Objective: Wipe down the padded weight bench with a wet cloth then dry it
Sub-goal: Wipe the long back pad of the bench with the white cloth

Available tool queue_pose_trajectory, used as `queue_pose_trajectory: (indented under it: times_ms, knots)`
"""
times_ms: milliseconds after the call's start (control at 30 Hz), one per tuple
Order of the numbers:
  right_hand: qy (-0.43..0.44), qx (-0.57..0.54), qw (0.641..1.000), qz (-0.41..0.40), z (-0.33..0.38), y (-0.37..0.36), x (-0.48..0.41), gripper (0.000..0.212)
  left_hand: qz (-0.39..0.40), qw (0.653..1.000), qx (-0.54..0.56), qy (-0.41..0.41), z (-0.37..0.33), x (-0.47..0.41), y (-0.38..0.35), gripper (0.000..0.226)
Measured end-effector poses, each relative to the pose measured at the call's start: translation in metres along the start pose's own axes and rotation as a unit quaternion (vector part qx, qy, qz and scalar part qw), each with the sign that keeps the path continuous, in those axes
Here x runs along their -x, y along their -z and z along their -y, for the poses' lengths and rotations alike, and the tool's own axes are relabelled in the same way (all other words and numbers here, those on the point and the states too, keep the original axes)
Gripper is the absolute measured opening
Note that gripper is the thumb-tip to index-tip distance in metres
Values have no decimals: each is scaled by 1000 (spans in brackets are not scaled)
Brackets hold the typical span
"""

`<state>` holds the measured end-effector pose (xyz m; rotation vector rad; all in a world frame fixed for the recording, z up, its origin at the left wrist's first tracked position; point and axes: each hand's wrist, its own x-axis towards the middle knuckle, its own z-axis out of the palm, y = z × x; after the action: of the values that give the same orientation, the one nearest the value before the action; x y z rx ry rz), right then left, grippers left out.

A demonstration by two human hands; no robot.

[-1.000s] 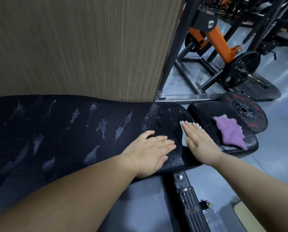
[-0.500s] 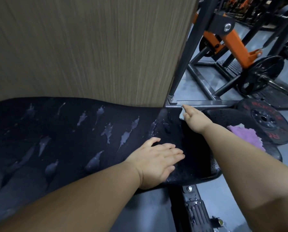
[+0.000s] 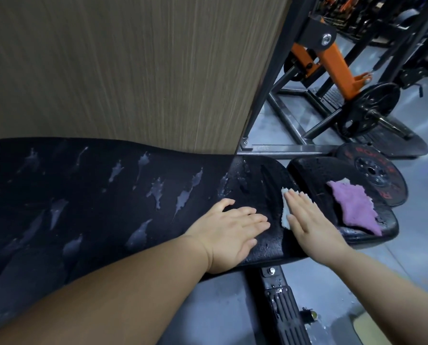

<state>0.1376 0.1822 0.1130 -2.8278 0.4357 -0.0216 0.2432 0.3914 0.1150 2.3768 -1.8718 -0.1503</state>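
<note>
The black padded bench (image 3: 95,207) stretches from the left edge to the centre, its cover torn in many pale patches and its right end wet. My right hand (image 3: 310,220) lies flat, fingers together, pressing a small white cloth (image 3: 285,207) onto the pad's right end. Only the cloth's left edge shows from under the palm. My left hand (image 3: 232,232) rests flat on the pad just left of it, holding nothing. A purple cloth (image 3: 352,207) lies spread on the separate black seat pad (image 3: 307,175) to the right.
A wood-grain wall (image 3: 120,66) stands right behind the bench. To the right are a black and orange rack frame (image 3: 332,58), a loaded plate (image 3: 372,108) and a red-lettered plate (image 3: 377,175) on the grey floor. The bench's ridged steel leg (image 3: 285,310) runs below.
My right hand has pulled the white cloth back from the pad's far edge toward me, across the right end. My left hand has stayed flat in place.
</note>
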Motion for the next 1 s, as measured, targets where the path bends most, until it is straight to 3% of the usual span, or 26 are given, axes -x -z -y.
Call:
queue_pose_trajectory:
  times_ms: [400, 800, 1000]
  knots:
    - [-29, 39, 998, 28, 10, 2, -139, 50, 1, 1000, 1, 8, 1, -3, -1, 58]
    - [77, 34, 994, 71, -10, -1, 23, 60, -2, 1000, 4, 3, -2, 0, 2, 51]
    - [90, 28, 994, 60, -11, -2, 4, 55, -4, 1000, 1, 8, -2, 1, 2, 50]
